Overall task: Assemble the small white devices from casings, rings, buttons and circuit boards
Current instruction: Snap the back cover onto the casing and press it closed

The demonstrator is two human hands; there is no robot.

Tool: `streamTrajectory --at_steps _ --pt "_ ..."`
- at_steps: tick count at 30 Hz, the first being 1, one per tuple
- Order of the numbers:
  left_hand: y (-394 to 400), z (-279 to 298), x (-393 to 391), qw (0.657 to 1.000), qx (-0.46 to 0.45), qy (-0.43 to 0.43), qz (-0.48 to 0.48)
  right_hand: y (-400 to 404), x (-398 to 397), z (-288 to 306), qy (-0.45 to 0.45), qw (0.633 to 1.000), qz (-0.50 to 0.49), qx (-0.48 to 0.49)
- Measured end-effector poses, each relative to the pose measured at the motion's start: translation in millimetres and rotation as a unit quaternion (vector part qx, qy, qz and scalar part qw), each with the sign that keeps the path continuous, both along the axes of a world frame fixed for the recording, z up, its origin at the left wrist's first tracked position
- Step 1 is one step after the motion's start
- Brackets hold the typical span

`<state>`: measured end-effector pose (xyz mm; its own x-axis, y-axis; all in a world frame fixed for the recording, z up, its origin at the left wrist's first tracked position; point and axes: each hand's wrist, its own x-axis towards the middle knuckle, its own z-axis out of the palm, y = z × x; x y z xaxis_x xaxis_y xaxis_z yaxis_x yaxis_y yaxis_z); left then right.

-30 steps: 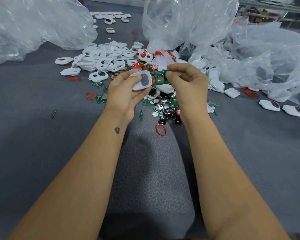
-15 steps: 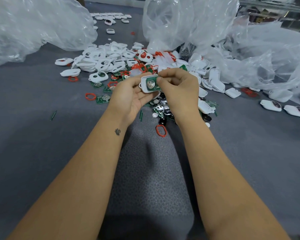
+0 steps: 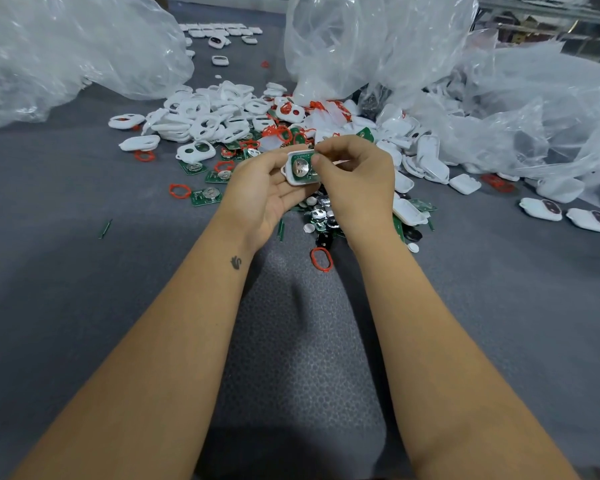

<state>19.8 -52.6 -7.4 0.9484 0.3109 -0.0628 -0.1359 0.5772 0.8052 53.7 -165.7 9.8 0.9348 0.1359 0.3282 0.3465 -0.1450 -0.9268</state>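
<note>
While both hands hold it, white casing cradles green circuit board.

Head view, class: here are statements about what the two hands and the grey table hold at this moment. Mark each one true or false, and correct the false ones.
1. The left hand holds a white casing with a green circuit board in it. True.
2. The right hand lies flat on the table. False: it is raised, its fingertips on the casing's right end.
3. A red ring lies on the table between the forearms. True.
4. The two finished devices lie at the far left. False: they lie at the far right.
5. The plastic bags are black. False: they are clear.
</note>
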Motion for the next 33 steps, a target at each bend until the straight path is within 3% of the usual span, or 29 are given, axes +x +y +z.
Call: streamTrajectory --at_steps 8,15,20,33 --pt "-2.9 -3.0 -0.8 0.995 0.095 -0.018 -0.006 1.3 1.2 -1.4 -0.011 1.000 -0.011 -0.021" --pt "-2.3 -1.9 -0.7 0.995 0.101 -0.009 0.013 -1.0 2.4 -2.9 -0.022 0.998 -0.051 -0.016" --pt "-2.0 -0.7 -1.4 0.995 0.101 -0.017 0.011 -2.7 2.0 -0.3 0.038 0.999 0.002 0.002" --pt "-3.5 -1.3 -3.7 0.991 0.132 0.001 -0.004 -4.2 4.0 -2.4 0.028 0.999 0.001 -0.019"
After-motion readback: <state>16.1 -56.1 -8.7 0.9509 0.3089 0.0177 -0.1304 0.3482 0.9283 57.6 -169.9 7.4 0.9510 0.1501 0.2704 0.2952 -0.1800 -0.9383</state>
